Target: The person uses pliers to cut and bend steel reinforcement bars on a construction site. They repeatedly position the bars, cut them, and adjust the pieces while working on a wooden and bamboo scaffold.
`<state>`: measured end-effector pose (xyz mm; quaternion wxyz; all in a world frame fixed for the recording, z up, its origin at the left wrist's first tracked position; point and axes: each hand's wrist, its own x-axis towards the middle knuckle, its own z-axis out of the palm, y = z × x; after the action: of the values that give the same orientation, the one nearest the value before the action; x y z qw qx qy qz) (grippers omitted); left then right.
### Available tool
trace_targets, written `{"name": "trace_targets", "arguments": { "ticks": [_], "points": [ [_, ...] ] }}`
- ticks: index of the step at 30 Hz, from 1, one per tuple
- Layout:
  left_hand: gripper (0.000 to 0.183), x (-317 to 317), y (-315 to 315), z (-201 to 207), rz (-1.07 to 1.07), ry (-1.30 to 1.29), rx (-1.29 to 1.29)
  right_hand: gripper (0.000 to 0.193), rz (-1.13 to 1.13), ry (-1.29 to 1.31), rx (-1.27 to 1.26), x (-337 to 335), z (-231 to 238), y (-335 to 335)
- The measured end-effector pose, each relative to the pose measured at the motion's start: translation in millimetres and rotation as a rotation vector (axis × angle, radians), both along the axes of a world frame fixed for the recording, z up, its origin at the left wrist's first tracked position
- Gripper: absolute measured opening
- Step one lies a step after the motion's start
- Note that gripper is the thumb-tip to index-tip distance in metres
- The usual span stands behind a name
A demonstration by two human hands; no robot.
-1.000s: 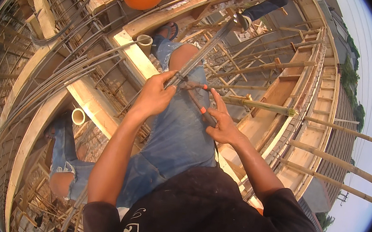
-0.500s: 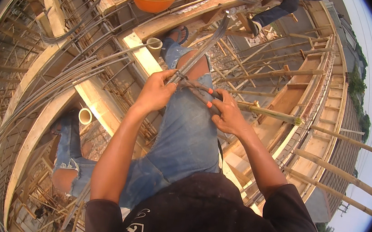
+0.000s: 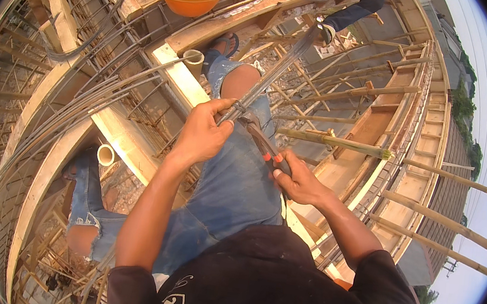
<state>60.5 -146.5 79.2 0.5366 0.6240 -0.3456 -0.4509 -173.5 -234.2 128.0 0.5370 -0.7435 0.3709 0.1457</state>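
Note:
My left hand (image 3: 202,130) is closed around a bundle of grey tie wire (image 3: 283,65), thumb and forefinger near a binding of wire wound about it. The bundle slants up and away over my raised knee. In my right hand (image 3: 301,179) is a pair of brown pincers (image 3: 259,139) with orange bands on dark grips, its handles nearly together. The pincers' jaws meet the bundle just beside my left fingertips; what lies between the jaws is too small to tell. My jeans-clad thigh (image 3: 235,175) is beneath both hands.
An orange tub (image 3: 191,5) holding tools stands at the top. Timber formwork (image 3: 125,138), steel bars (image 3: 68,108) and pale pipe ends (image 3: 106,155) lie to the left. Bamboo poles (image 3: 341,142) jut in at right. Gaps beside the beams drop to rubble. Another person's leg (image 3: 355,11) shows far off.
The pincers' handles have come together from a wider spread. My right hand has moved lower and nearer my body, and the pincers now point more steeply up toward the bundle.

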Motion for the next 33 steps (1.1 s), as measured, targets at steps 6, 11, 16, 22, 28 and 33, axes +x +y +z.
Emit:
{"name": "trace_targets", "arguments": {
  "ticks": [6, 11, 16, 22, 28, 33],
  "points": [
    [0.045, -29.7, 4.9, -1.5, -0.070, -0.015, -0.062, 0.046, -0.518, -0.255, 1.401, -51.4, -10.2, 15.6],
    [0.045, -49.4, 5.1, -16.2, -0.077, -0.094, 0.037, 0.060, -0.277, 0.075, 1.043, -58.8, -2.6, 0.4],
    [0.042, -59.3, 5.5, -30.8, -0.065, -0.260, 0.118, 0.063, -0.037, 0.490, 0.332, -36.7, 17.7, -12.6],
    [0.042, -40.7, 87.7, 12.3, -0.111, -0.496, 0.455, 0.066, 0.333, 0.277, -0.703, -44.2, 42.9, -13.1],
    [0.032, -50.4, 158.3, -7.6, -0.044, -0.654, 0.608, 0.048, 0.688, 0.451, -1.052, -14.6, 68.2, -24.8],
    [0.033, -54.0, 154.6, -16.7, 0.053, -0.741, 0.573, 0.034, 0.721, 0.604, -0.898, 4.7, 69.2, -57.8]
  ]
}}
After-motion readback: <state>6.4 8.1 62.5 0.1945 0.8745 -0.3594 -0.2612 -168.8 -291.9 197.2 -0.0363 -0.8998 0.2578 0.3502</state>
